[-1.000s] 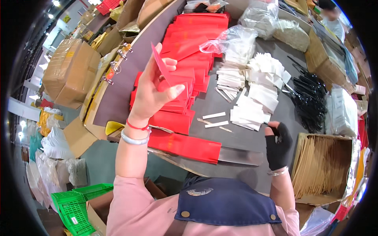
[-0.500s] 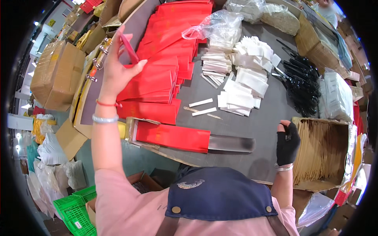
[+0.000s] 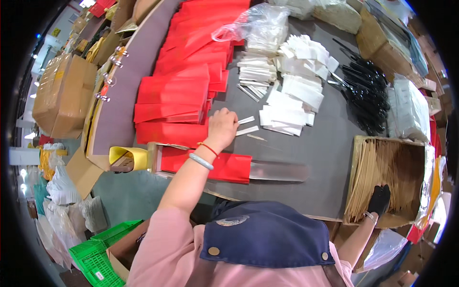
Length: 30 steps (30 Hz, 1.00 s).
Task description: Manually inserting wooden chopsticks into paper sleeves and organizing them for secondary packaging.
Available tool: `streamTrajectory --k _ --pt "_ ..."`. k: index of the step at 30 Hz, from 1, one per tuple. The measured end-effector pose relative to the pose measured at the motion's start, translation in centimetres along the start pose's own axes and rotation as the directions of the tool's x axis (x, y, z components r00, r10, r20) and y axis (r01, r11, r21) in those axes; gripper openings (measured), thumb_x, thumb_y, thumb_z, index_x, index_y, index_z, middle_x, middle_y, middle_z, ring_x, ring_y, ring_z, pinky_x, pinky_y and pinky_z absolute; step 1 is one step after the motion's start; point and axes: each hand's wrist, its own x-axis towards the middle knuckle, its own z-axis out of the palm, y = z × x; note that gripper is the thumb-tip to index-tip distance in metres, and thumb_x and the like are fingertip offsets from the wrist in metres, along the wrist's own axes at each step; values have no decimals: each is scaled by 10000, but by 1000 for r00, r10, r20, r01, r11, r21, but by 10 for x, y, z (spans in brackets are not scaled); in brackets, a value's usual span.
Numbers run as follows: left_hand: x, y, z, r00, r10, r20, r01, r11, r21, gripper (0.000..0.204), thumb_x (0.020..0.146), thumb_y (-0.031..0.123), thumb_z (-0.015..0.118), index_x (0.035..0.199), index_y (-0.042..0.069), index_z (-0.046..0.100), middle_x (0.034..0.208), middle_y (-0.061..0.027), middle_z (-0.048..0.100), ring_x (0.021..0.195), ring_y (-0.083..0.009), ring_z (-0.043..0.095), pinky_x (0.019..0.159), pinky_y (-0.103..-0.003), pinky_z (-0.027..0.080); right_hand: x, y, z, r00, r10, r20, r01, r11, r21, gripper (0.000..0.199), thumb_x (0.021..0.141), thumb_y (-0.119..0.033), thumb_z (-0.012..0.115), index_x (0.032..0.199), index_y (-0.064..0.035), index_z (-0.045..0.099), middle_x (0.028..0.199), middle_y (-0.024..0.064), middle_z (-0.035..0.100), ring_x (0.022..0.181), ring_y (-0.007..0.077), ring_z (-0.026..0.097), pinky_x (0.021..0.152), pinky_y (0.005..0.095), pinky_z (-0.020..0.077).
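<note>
My left hand (image 3: 223, 128), bare with a red cord and a pale bangle at the wrist, is over the table beside the white strips (image 3: 247, 130). Its fingers are curled down and closed; their tips and anything pinched in them are hidden. Just left of it lies the stack of red paper sleeves (image 3: 172, 134). Below the wrist, a red sleeve (image 3: 229, 167) rests in an open cardboard holder, with a dark translucent strip (image 3: 279, 171) extending from its right end. My right hand (image 3: 380, 198), in a black fingerless glove, reaches into a cardboard box (image 3: 351, 179) of long thin tan pieces (image 3: 375, 167); its fingers are mostly hidden.
Piles of white paper slips (image 3: 287, 112) lie mid-table, with a clear plastic bag (image 3: 263, 26) behind. Black utensil-like pieces (image 3: 363, 95) and a plastic-wrapped white bundle (image 3: 409, 107) are at right. A raised board (image 3: 119, 105) edges the left; a yellow cup-like holder (image 3: 129, 158) hangs there.
My left hand has come down and right from above the red stack to the white strips; the flat pink-red thing it held is out of sight. My right hand has moved into the box.
</note>
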Motion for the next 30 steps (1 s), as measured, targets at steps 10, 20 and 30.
streamTrajectory --k 10,20,30 --pt "0 -10 -6 980 -100 170 119 987 -106 122 808 104 699 882 56 614 886 -127 603 864 -339 597 741 -441 484 2 25 10 977 101 186 -68 983 -173 229 882 -195 610 885 33 601 889 196 663 840 347 643 761 404 493" --pt "41 63 10 956 266 -123 -288 927 -240 116 798 86 680 850 84 576 879 -98 569 886 -334 548 754 -448 444 -2 18 -3 950 311 -25 -311 942 -123 221 977 -170 501 1113 3 528 903 153 607 792 274 588 707 366 467" --pt "52 76 28 959 271 -81 -280 953 -115 278 729 126 770 974 102 641 1000 -52 595 1002 -297 543 856 -416 420 -89 -165 7 998 -57 19 12 500 866 158 1002 -198 518 1051 -53 557 884 62 602 840 189 577 800 364 464"
